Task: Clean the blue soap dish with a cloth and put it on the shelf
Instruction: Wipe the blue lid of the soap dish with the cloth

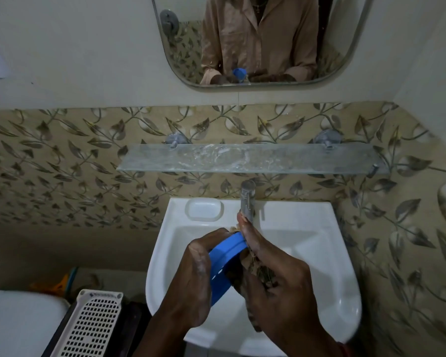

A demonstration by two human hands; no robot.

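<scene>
Lower centre of the frame, over the white sink (319,253): left hand (191,284) curled round the tilted blue soap dish (223,261), thumb along its edge. Just right, right hand (276,287) gripping a brownish cloth (255,269), pressed against the dish. Above, glass shelf (252,158).

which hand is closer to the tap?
Right. The right hand, holding the cloth, has fingertips right beside the tap. The left hand grips the blue soap dish lower left.
</scene>
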